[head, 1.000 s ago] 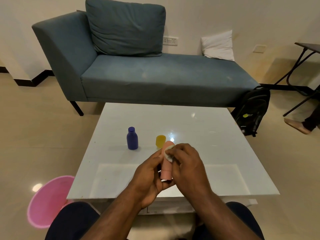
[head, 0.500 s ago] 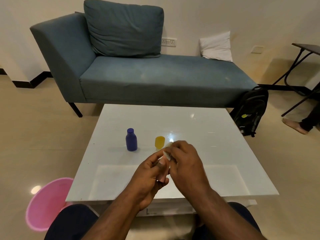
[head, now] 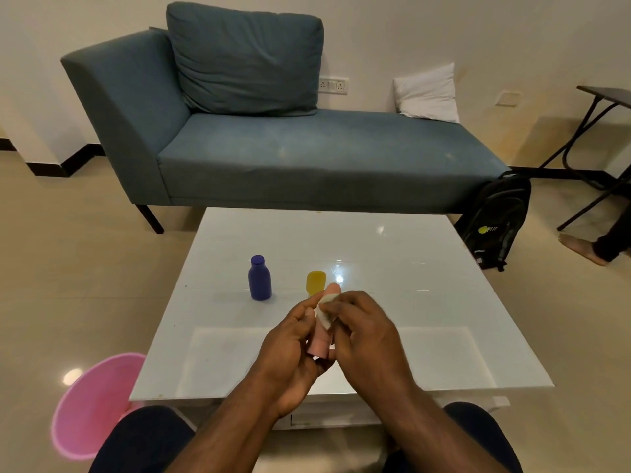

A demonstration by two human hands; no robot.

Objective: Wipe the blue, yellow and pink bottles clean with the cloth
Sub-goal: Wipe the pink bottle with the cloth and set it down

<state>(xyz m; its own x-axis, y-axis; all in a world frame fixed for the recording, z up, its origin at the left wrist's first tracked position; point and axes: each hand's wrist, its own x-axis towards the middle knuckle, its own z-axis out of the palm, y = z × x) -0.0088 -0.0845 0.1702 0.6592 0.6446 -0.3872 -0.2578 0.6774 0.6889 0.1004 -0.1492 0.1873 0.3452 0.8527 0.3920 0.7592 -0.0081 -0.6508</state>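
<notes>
My left hand (head: pixel 290 349) grips the pink bottle (head: pixel 320 343), held upright and slightly tilted above the white table (head: pixel 426 302). Against the bottle's upper side my right hand (head: pixel 365 332) presses a small white cloth (head: pixel 323 312). Only the bottle's top and a strip of its lower body show between my fingers. The blue bottle (head: pixel 260 277) stands upright on the table to the left. Just behind my hands stands the yellow bottle (head: pixel 316 280), its lower part hidden.
A pink bucket (head: pixel 92 404) sits on the floor at the table's left front corner. Behind the table is a blue couch (head: pixel 307 155). A black backpack (head: pixel 495 220) leans at the right, with another person's foot (head: pixel 580 247) and a folding table (head: pixel 601 93) beyond.
The cloth in my right hand slid down over the pink bottle and back up; more of the bottle's top and lower body shows now than half a second ago.
</notes>
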